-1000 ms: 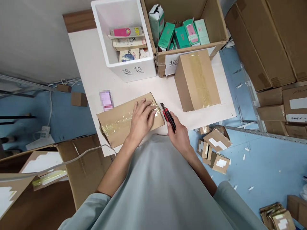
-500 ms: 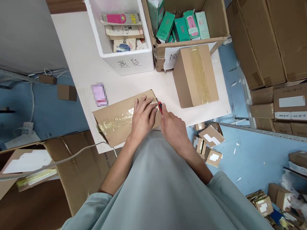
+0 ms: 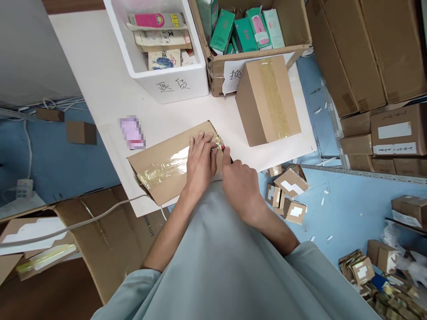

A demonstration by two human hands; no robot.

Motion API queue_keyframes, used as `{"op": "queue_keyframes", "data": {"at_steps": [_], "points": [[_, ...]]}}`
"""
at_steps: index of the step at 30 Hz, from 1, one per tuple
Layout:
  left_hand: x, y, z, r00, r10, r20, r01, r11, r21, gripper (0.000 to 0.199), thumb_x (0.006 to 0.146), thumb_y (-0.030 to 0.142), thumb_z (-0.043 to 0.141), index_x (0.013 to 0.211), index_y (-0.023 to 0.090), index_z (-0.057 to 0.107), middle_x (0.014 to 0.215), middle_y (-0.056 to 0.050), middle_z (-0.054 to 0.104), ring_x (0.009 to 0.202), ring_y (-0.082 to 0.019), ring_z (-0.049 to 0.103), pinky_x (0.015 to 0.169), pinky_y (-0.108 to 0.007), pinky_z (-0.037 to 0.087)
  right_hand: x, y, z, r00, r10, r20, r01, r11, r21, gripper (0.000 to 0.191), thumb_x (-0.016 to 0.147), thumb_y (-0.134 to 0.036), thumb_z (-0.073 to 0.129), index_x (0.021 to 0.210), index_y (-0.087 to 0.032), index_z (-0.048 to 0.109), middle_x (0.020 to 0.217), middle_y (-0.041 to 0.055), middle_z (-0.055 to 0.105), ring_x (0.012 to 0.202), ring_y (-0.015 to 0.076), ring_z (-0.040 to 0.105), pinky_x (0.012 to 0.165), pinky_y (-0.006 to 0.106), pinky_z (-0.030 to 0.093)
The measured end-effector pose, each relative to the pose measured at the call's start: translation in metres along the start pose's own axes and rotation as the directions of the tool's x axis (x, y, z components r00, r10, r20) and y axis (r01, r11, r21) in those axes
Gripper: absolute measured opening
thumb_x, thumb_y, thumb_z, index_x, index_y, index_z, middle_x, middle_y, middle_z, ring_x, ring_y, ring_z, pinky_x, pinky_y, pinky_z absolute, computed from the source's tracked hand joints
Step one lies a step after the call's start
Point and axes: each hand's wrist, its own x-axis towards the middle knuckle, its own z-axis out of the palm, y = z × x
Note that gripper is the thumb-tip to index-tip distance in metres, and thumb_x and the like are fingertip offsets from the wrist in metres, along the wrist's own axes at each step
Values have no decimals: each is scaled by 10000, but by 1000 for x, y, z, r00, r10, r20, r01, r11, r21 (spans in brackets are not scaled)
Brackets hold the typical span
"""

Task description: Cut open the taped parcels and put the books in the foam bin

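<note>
Box (image 3: 165, 171) under palm-down L hand (image 3: 200, 163)

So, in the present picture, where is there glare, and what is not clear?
In the head view, bright glare sits on the tape of the long box under the left hand; in that view also, the purple item is pixelated, and the right hand looks slightly soft and covers most of the cutter.

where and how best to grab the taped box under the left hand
Probably by the left end of the taped box, coming from the left, gripping across both long edges. It lies long and flat, that end free of hands; the left hand rests near the right end, where the right hand holds the cutter.
</note>
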Motion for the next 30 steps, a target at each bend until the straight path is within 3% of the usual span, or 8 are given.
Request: {"op": "queue_keyframes", "data": {"at_steps": [6, 11, 18, 25, 30], "points": [[4, -3, 1, 1000, 5, -10, -5, 1000, -10, 260, 1209, 407, 457, 1197, 262, 673, 1563, -126, 725, 1673, -335, 507, 1446, -698, 259, -11, 16, 19, 998, 44, 36, -43, 999, -30, 752, 1099, -64, 500, 1829, -141, 333, 1109, 202, 818, 996, 278, 840, 830, 330, 651], [1, -1, 2, 1000, 23, -15, -23, 1000, 18, 282, 1223, 418, 432, 1185, 265, 667, 1556, -119, 728, 1662, -328, 523, 1445, -691, 275, -28, 30, 34, 997, 68, 37, -66, 997, -43, 735, 1127, -77, 435, 1844, -187, 313, 1129, 173, 810, 885, 247, 823, 776, 320, 635], [-3, 1, 2, 1000, 8, -16, -8, 1000, -13, 293, 1216, 435, 451, 1223, 261, 687, 1572, -121, 722, 1672, -337, 509, 1445, -715, 254, -5, 27, 26, 998, 30, -57, -28, 999, 43, 710, 1201, -212, 374, 1879, -249, 165, 1201, 154, 797, 962, 252, 805, 903, 362, 631], [-5, 2, 3, 1000, 6, -10, -6, 1000, 6, 336, 1222, 455, 419, 1244, 266, 697, 1580, -111, 723, 1679, -340, 502, 1438, -728, 270, 24, 23, 23, 999, 7, -48, -6, 1000, 25, 686, 1205, -234, 392, 1867, -237, 212, 1257, 179, 779, 1019, 254, 804, 941, 373, 624], [-5, 2, 3, 1000, -1, -4, 1, 1000, -1, 324, 1219, 439, 429, 1267, 259, 695, 1582, -111, 722, 1696, -336, 477, 1446, -719, 260, 15, 18, 9, 1000, -10, -22, 10, 1000, -7, 687, 1181, -194, 397, 1852, -175, 256, 1190, 198, 798, 1022, 263, 808, 895, 356, 631]]}}
